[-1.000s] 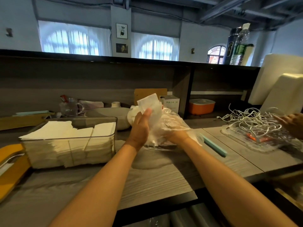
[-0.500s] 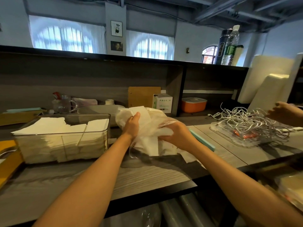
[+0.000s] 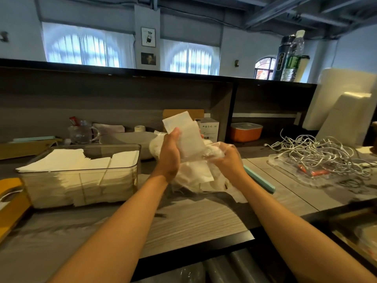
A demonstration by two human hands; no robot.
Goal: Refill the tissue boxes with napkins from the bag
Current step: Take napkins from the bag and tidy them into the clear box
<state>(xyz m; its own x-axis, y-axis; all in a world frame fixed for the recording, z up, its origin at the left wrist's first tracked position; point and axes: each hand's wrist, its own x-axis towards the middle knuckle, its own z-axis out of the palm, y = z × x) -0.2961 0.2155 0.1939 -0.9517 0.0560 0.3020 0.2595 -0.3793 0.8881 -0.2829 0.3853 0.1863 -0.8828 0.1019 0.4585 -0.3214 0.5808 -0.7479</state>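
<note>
Napkin stack now lifted clear of plastic bag; left hand fingers clamped on stack, right hand gripping bag

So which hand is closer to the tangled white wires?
The right hand. It holds the plastic bag on the side toward the white wires, which lie to its right. The left hand, gripping napkins, is farther away, on the bag's other side.

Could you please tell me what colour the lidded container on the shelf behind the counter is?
The lidded container is orange with a white lid, seen in the head view.
</note>
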